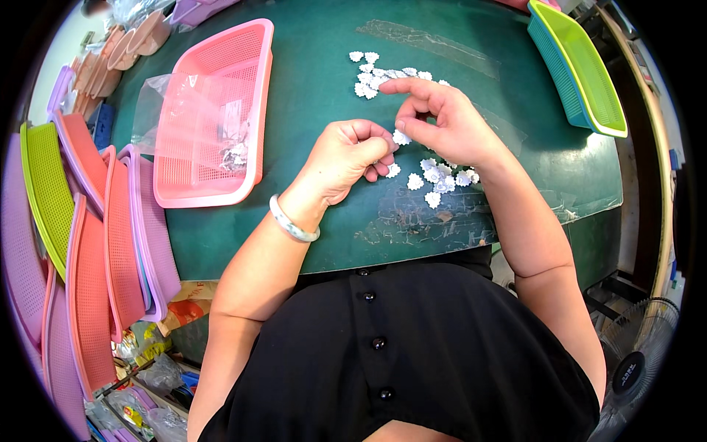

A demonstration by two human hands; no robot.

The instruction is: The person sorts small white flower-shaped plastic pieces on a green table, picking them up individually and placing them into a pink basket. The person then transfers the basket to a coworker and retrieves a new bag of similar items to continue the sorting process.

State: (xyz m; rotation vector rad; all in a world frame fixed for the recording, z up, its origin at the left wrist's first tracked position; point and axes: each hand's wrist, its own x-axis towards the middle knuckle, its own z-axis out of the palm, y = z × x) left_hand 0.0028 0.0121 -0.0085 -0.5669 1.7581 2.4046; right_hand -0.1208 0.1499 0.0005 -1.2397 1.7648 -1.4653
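Observation:
My left hand (353, 155) is closed in a pinch over the green table, with a small white scalloped piece (401, 138) at its fingertips. Close beside it, my right hand (445, 121) has its index finger stretched out and its thumb apart; nothing shows between them. Beyond the right fingertips lies a loose pile of white scalloped pieces (370, 83). A second group of such pieces (440, 177) is spread on the nearer side, below the right wrist. One more white piece (393, 170) rests beside the left fingers.
A pink basket (210, 188) at the left holds a clear plastic bag (173, 110) with small pieces in it. Stacked purple, green and coral baskets (88, 287) line the far left. A green and blue basket (582, 74) stands at the back right. A fan (633, 368) is at the lower right.

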